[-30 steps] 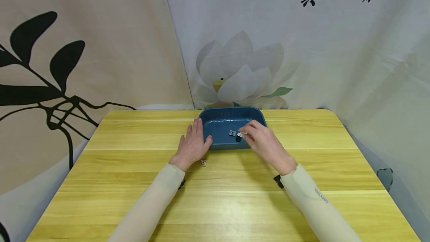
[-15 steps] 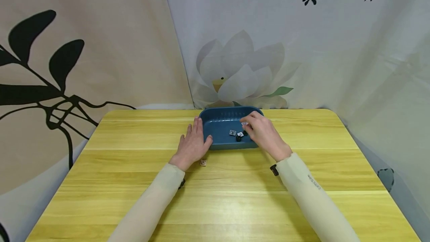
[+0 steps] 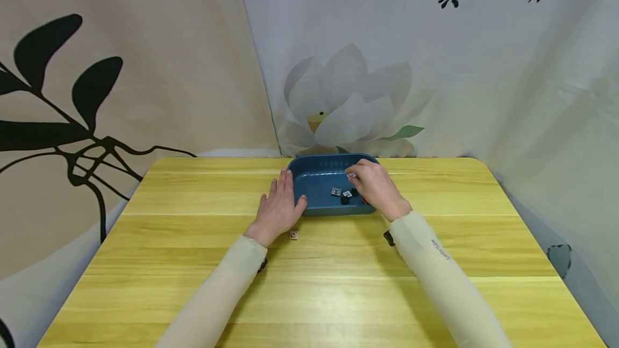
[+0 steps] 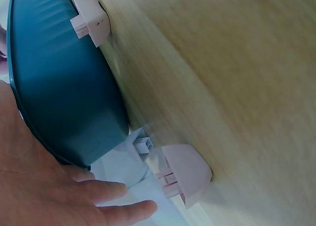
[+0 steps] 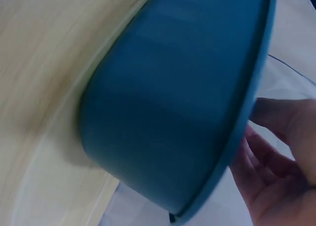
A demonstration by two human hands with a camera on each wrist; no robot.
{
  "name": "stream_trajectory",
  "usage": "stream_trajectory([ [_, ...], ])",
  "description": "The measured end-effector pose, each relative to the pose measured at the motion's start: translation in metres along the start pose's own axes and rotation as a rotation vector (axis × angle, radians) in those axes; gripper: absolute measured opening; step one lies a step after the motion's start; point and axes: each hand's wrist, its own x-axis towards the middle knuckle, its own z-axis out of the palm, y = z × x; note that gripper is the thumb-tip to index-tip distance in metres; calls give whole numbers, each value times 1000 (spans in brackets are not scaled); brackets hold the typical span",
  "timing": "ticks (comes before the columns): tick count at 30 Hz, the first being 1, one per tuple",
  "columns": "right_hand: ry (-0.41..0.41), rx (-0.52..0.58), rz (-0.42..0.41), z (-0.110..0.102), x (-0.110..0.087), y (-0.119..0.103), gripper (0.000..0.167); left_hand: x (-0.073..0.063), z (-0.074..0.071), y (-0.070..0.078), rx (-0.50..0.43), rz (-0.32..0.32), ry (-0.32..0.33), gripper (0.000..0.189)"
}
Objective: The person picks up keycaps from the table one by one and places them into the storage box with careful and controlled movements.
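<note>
A blue tray (image 3: pixel 319 210) stands near the far edge of the table. My left hand (image 3: pixel 275 211) lies with straight fingers along its left side, thumb at the rim. Over the tray's right part my right hand (image 3: pixel 379 187) pinches a small white keycap (image 3: pixel 351 175); in the right wrist view the tray wall hides the fingertips. Below, on the tray floor, lie a grey-white keycap (image 3: pixel 336 191), a white one (image 3: pixel 347 194), a black one (image 3: pixel 345 200) and a red piece (image 3: pixel 365 201) partly behind the hand.
A pale keycap (image 3: pixel 293 235) lies on the wooden table (image 3: pixel 309 283) in front of the tray. The left wrist view shows pink keycaps (image 4: pixel 186 171) and a whitish keycap (image 4: pixel 142 144) beside the tray. A printed curtain (image 3: pixel 193 69) hangs behind the table.
My right hand has moved from low in the tray, up and slightly away, with a white keycap between its fingertips; a white keycap remains below. My left hand has stayed put.
</note>
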Motion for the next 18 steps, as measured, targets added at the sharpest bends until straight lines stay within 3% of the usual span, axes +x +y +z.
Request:
stream_trajectory([
  [5, -45, 4, 40, 7, 6, 2, 20, -1, 0, 1, -5, -2, -2, 83],
  [12, -169, 35, 126, 14, 12, 2, 24, -1, 0, 1, -1, -1, -2, 83],
  [18, -209, 35, 126, 19, 15, 4, 24, -1, 1, 2, -4, -2, -2, 83],
])
